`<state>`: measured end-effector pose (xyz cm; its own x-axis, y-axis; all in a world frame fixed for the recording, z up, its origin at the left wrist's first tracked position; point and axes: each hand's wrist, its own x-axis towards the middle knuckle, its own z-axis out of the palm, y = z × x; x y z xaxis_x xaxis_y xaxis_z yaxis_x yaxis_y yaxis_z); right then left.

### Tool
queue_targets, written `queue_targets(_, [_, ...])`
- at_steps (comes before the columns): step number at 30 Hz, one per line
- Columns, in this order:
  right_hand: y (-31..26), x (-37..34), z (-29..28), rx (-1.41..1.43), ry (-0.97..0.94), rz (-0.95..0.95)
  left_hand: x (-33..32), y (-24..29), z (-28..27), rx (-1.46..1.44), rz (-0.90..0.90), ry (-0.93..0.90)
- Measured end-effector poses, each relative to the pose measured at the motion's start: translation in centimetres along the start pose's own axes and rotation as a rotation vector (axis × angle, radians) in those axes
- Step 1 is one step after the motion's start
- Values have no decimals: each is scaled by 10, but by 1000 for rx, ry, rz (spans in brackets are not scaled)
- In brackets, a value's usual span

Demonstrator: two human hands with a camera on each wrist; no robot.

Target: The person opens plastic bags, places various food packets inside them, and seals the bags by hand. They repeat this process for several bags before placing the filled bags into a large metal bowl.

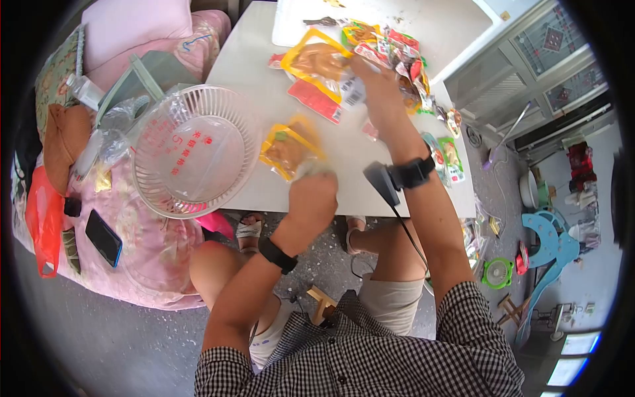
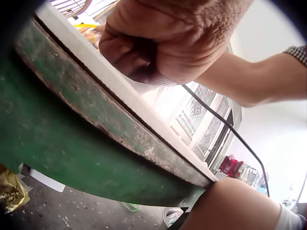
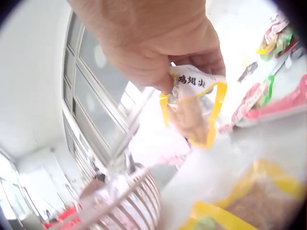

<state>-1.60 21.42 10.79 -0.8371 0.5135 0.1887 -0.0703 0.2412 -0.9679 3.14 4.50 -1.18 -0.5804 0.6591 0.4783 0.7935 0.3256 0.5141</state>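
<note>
My right hand pinches a clear, yellow-edged snack packet by its white labelled end, above the table. The right wrist view shows that packet hanging from the thumb and fingers, pale brown food inside. With curled fingers my left hand holds another yellow-edged snack packet by its near end, just right of the basket; it is slightly blurred. In the left wrist view the curled left hand hides most of its packet. A red packet lies on the table between both hands.
A round plastic basket with a red-printed clear bag inside stands at the table's left. Several small packets are heaped at the far right, beside a white foam box. More packets lie along the table's right edge.
</note>
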Motion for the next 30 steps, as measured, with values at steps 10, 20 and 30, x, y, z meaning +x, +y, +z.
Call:
queue_targets(10, [36, -185, -94, 264, 58, 438, 11, 0, -20, -58, -101, 206])
queue_targets(20, [39, -169, -62, 25, 78, 291, 7, 8, -24, 118, 33, 206])
queue_targets(30, [20, -159, -78, -250, -265, 166, 5, 1, -24, 96, 40, 120])
